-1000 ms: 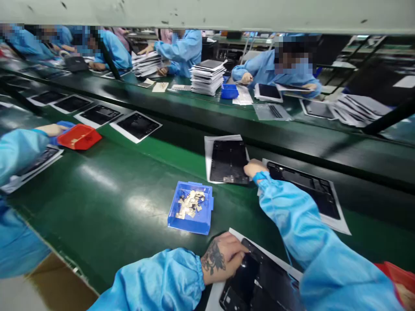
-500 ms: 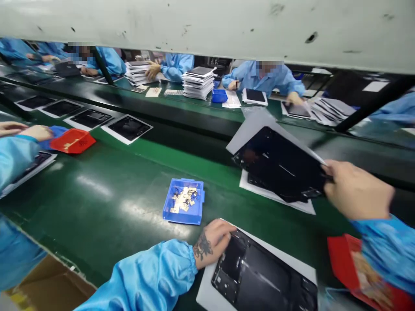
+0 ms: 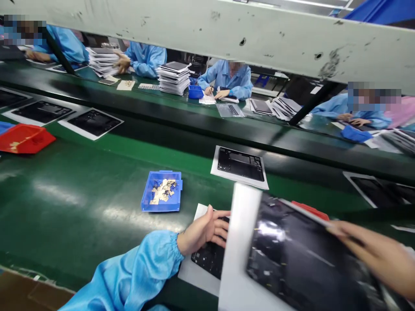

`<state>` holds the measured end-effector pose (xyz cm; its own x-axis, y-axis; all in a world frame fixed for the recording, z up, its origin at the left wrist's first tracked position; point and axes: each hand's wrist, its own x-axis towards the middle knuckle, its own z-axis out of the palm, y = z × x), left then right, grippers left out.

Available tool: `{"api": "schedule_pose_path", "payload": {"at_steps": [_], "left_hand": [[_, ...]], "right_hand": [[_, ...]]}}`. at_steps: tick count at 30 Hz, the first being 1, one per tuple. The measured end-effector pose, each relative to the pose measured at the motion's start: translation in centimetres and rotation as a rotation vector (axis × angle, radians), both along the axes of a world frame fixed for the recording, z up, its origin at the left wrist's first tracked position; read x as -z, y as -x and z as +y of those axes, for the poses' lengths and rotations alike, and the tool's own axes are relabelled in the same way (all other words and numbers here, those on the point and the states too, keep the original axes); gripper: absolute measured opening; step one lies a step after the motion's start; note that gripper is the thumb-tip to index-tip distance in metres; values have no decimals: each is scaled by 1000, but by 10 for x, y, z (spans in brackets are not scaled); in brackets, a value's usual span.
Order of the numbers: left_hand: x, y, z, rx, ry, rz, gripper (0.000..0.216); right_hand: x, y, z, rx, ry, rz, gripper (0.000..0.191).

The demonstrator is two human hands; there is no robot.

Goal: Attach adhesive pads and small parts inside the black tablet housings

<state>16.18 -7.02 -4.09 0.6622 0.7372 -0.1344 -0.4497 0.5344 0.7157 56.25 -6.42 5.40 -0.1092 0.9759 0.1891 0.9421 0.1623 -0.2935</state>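
My right hand (image 3: 379, 250) grips the edge of a black tablet housing (image 3: 304, 250) with a white sheet (image 3: 241, 242) under it, raised and tilted in front of me, blurred by motion. My left hand (image 3: 202, 231) is open, palm turned toward the held sheet, fingers spread. Whether its fingertips touch the sheet I cannot tell. Beneath that hand another black tablet housing (image 3: 209, 259) lies on white paper on the green bench, partly hidden by the raised one. To the left stands a blue tray (image 3: 161, 208) holding small cream and dark pieces.
One housing on paper (image 3: 240, 164) lies on the green strip beyond my hands; others (image 3: 97, 123) are to the left and right. A red bin (image 3: 311, 210) is partly hidden behind the held housing, another (image 3: 29, 138) far left. Co-workers sit across by paper stacks (image 3: 174, 80).
My right hand has brought a housing and sheet from the far strip toward me, over the one on the bench. My left hand has lifted off that one and opened. The view has swung right.
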Motion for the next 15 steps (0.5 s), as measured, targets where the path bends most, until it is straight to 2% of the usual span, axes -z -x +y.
{"api": "schedule_pose_path", "payload": {"at_steps": [1, 3, 5, 8, 11, 13, 15], "left_hand": [[-1, 1, -5, 10, -5, 35, 75], [1, 8, -14, -58, -84, 250, 63], [9, 19, -20, -170, -240, 586, 44], [29, 35, -23, -314, -406, 935, 30], [48, 41, -20, -428, -399, 1002, 31], [55, 38, -17, -471, -410, 1006, 32], [57, 31, -13, -476, -433, 1005, 31]], "right_hand": [[15, 13, 0, -85, 136, 4, 19], [42, 42, 0, -221, 354, -2, 19], [64, 69, -1, -292, 445, -33, 23], [89, 93, -6, -316, 407, -57, 26], [105, 102, -15, -192, 281, -72, 26], [110, 104, -22, -119, 208, -75, 27], [114, 106, -27, -145, 213, -48, 25]]}}
